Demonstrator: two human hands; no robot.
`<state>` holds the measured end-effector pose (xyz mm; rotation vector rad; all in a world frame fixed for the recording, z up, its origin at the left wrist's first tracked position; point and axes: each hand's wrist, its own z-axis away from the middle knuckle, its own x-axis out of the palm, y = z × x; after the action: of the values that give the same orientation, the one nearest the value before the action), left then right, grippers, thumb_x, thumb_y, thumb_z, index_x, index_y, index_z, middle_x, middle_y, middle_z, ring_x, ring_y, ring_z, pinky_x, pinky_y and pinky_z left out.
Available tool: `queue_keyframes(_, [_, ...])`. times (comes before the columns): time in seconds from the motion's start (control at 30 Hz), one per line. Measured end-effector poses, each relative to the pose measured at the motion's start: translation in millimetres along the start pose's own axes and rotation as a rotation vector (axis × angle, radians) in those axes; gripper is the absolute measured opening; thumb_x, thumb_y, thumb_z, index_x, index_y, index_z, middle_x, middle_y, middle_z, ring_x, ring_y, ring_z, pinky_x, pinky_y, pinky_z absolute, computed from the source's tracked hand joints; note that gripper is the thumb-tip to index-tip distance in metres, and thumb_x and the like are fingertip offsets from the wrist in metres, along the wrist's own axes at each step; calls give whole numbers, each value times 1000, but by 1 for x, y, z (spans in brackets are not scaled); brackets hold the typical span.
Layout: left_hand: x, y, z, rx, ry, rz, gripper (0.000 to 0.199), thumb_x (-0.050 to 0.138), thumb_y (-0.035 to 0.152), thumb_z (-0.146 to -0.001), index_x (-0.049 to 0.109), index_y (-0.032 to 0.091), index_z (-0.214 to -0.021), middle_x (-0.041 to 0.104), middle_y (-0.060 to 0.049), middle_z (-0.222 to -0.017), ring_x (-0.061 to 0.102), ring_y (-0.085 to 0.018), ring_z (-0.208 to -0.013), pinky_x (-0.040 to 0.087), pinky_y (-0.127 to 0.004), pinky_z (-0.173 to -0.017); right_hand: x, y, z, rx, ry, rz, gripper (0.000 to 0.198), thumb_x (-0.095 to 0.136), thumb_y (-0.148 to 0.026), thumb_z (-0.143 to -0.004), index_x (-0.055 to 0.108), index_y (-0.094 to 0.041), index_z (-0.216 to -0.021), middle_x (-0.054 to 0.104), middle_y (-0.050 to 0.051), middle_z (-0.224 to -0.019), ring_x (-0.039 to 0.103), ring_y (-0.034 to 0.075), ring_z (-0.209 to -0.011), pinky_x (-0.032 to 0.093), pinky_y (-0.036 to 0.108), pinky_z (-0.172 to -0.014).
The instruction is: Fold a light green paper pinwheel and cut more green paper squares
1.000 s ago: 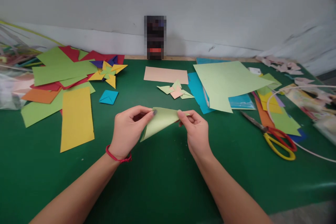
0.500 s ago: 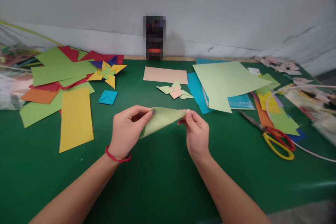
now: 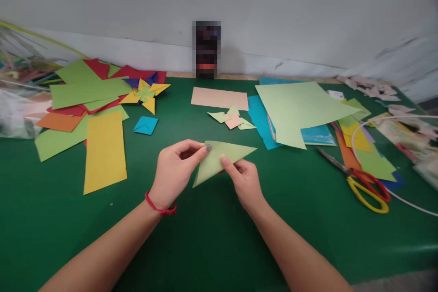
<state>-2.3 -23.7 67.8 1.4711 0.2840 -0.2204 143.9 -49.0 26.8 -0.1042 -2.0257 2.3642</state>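
A pale green sheet of paper (image 3: 219, 155), folded into a triangle, is held above the green table between both hands. My left hand (image 3: 178, 164) pinches its upper left corner between thumb and fingers. Along the lower right edge, my right hand (image 3: 244, 180) grips it with the thumb on top and the fingers underneath. Just beyond the hands lies a folded star piece (image 3: 233, 121) in pale green and pink. Behind that is a pink paper strip (image 3: 219, 98). A folded blue paper square (image 3: 145, 125) rests to the left of them.
Coloured sheets lie heaped at left, with a yellow sheet (image 3: 105, 153) and a yellow-green paper star (image 3: 146, 94). At right are a large pale green sheet (image 3: 301, 107), scissors (image 3: 352, 173) and paper scraps. A blurred-out upright object (image 3: 206, 50) leans against the wall.
My right hand has shifted from the triangle's right tip to its lower edge, thumb now on the paper's face. The left hand keeps its pinch. The view has moved slightly.
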Motion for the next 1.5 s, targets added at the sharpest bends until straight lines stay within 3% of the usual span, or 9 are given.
queue_keyframes(0.2, [1,0,0,-7,-12,15,19,60,36,-72,66,18,-69,67,-1,-69,59,-13,-61,45,-20,-51,0,0,0,-63,52,63,27,60,-41,-74,66,-17,-63,62,2,-60,56,16,-60,43,27,-55])
queue_keyframes(0.4, [1,0,1,-12,-11,14,20,61,36,-72,66,17,-69,66,-1,-67,58,-12,-61,44,-19,-52,-2,2,2,-117,107,163,38,53,-40,-81,57,-16,-51,46,-3,-46,44,10,-47,34,23,-47])
queue_keyframes(0.83, [2,-2,0,-31,-2,13,22,61,38,-72,67,17,-69,64,0,-65,54,-11,-60,41,-18,-51,-2,2,2,-123,108,189,42,48,-42,-84,58,-15,-53,43,-3,-46,40,9,-46,30,23,-46])
queue_keyframes(1.07, [2,-2,0,-5,5,4,20,61,36,-72,66,17,-66,63,2,-63,53,-9,-58,40,-16,-49,-2,3,2,-119,106,189,41,48,-41,-83,56,-15,-53,48,-2,-48,45,10,-49,35,22,-49])
queue_keyframes(1.27, [5,-2,3,-1,-7,32,19,61,34,-73,65,17,-66,63,2,-61,53,-8,-56,39,-15,-47,6,6,5,-65,-73,62,31,54,-42,-79,64,-15,-68,62,2,-63,60,18,-66,48,27,-60])
queue_keyframes(1.4, [5,-2,3,-4,-17,44,17,62,33,-72,66,17,-66,63,2,-61,53,-8,-56,40,-14,-47,12,10,8,-16,-53,-53,25,57,-39,-78,68,-17,-83,67,4,-74,64,20,-72,52,30,-65])
queue_keyframes(1.5, [5,-2,3,-16,-7,52,18,62,33,-72,65,17,-65,62,2,-59,52,-8,-53,39,-14,-43,15,11,10,0,-68,-98,23,59,-37,-77,70,-17,-78,68,4,-71,65,20,-68,53,30,-64])
